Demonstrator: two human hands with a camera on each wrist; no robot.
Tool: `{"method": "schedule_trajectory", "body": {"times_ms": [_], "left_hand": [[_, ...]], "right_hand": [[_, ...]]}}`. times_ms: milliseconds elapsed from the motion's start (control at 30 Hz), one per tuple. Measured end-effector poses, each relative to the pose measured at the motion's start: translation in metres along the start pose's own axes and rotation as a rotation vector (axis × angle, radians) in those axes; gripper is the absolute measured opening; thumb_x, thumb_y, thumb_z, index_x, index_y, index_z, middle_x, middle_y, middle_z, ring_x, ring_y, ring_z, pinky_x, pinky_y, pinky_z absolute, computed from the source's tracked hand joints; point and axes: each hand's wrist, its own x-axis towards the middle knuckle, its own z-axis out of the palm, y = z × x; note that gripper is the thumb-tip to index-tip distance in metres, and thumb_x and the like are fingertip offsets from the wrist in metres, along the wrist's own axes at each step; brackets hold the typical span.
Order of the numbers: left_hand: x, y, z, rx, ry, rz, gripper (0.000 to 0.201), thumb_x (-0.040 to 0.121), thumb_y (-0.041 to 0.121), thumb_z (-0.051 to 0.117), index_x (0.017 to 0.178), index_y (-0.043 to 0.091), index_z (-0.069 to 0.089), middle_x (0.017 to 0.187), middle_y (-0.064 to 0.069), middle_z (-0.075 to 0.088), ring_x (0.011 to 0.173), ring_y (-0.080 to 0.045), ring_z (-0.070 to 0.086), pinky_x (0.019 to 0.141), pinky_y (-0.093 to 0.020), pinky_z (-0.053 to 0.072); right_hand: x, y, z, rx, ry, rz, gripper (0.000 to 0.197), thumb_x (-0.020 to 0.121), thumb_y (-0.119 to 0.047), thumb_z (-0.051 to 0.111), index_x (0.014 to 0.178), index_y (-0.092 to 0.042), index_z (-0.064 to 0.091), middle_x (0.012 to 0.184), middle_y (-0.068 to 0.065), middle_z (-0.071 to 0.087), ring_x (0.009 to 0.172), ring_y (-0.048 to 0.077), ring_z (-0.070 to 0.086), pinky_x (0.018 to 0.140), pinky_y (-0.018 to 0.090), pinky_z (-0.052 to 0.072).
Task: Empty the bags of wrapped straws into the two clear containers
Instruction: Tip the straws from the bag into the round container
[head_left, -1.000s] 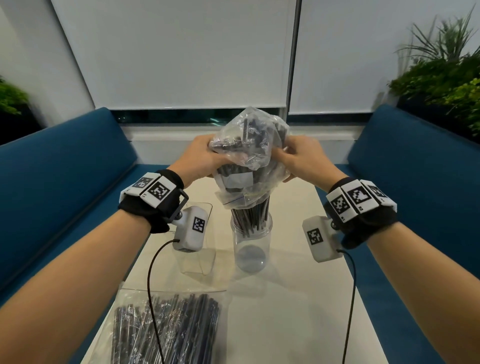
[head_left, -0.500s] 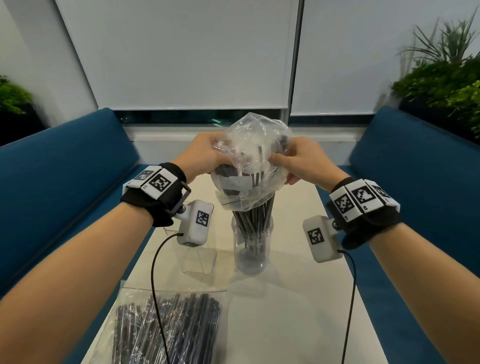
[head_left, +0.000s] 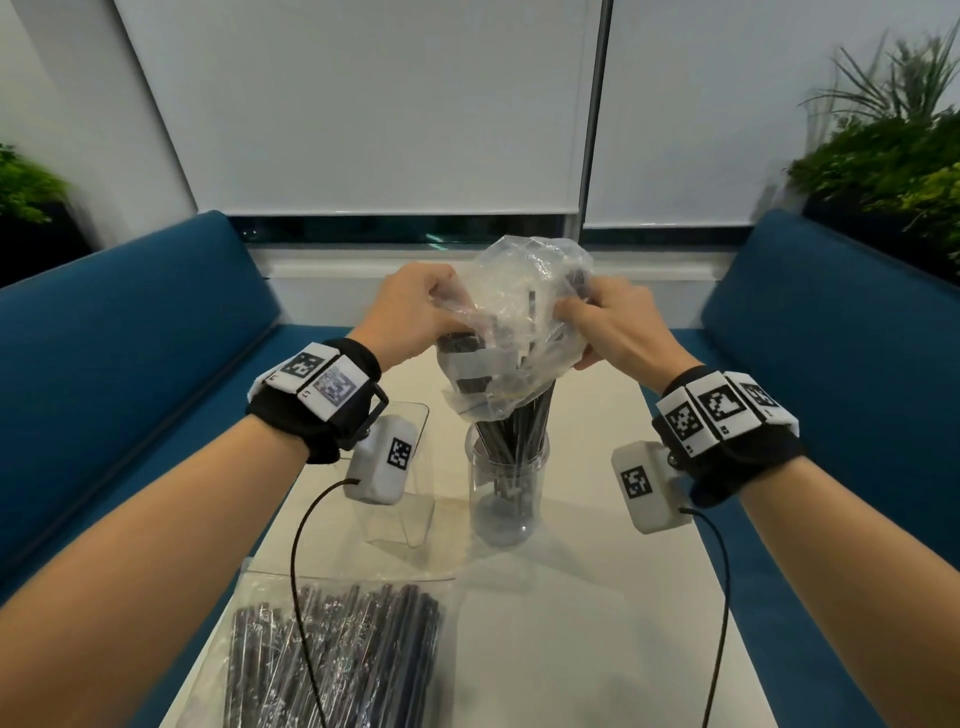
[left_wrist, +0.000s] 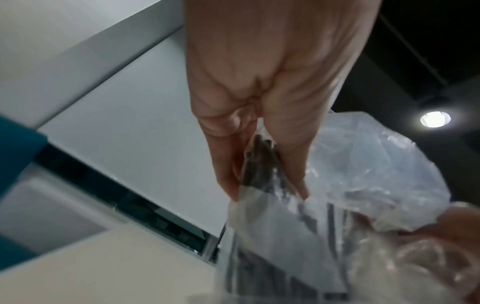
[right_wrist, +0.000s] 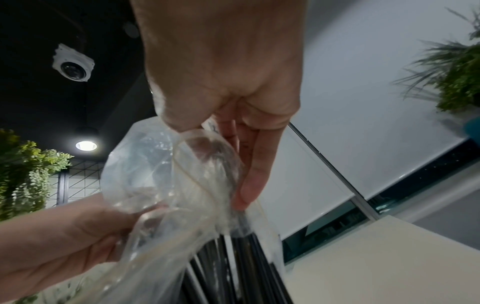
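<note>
A crumpled clear plastic bag hangs upside down over the round clear container. Black wrapped straws run from the bag's mouth down into that container. My left hand grips the bag's left side and pinches straw ends through the plastic. On the other side, my right hand clutches the film with curled fingers. A second, rectangular clear container stands to the left, partly hidden by the left wrist camera. Another full bag of straws lies flat near the table's front edge.
The cream table is narrow, with blue benches on the left and right. A white window sill runs behind it. Plants stand at the far right and far left. Wrist camera cables hang over the table.
The bag has emptied further, with more straws sliding down into the round container. Both hands have kneaded the film and stayed at about the same height.
</note>
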Motion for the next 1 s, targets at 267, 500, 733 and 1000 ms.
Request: {"method": "schedule_trajectory", "body": {"times_ms": [267,500,733,1000], "left_hand": [[-0.002,0.004,-0.013,-0.029,-0.169,-0.078,0.024,0.077,0.007,0.077,0.098,0.001,0.067,0.104,-0.020,0.067,0.092,-0.033,0.067,0.077,-0.039,0.061],[0.001,-0.001,-0.012,0.025,-0.075,-0.027,0.029,0.074,0.026,0.081,0.080,-0.001,0.073,0.075,-0.005,0.071,0.068,-0.007,0.061,0.074,-0.031,0.052],[-0.004,0.002,-0.015,-0.032,-0.104,0.006,0.021,0.080,0.001,0.073,0.093,0.017,0.072,0.104,-0.013,0.073,0.094,-0.026,0.069,0.089,-0.041,0.057],[0.000,-0.005,-0.006,0.003,0.076,0.035,0.023,0.068,0.021,0.082,0.082,0.007,0.072,0.079,-0.008,0.068,0.068,-0.008,0.056,0.063,-0.019,0.046]], "right_hand": [[-0.001,0.003,-0.006,-0.061,-0.043,0.019,0.036,0.099,-0.035,0.043,0.123,-0.013,0.058,0.101,0.014,0.070,0.075,0.029,0.071,0.061,0.034,0.062],[0.009,0.004,-0.008,-0.163,0.014,-0.094,0.028,0.091,-0.025,0.060,0.108,-0.004,0.064,0.093,0.014,0.069,0.061,0.015,0.060,0.051,0.024,0.054],[0.011,0.011,-0.010,-0.163,0.067,-0.033,0.023,0.090,-0.017,0.061,0.105,0.001,0.061,0.084,0.017,0.068,0.054,0.019,0.062,0.050,0.028,0.057],[0.005,0.004,-0.005,-0.179,-0.168,-0.028,0.029,0.093,-0.030,0.057,0.116,-0.013,0.062,0.078,0.010,0.061,0.050,0.012,0.052,0.039,0.013,0.043]]}}
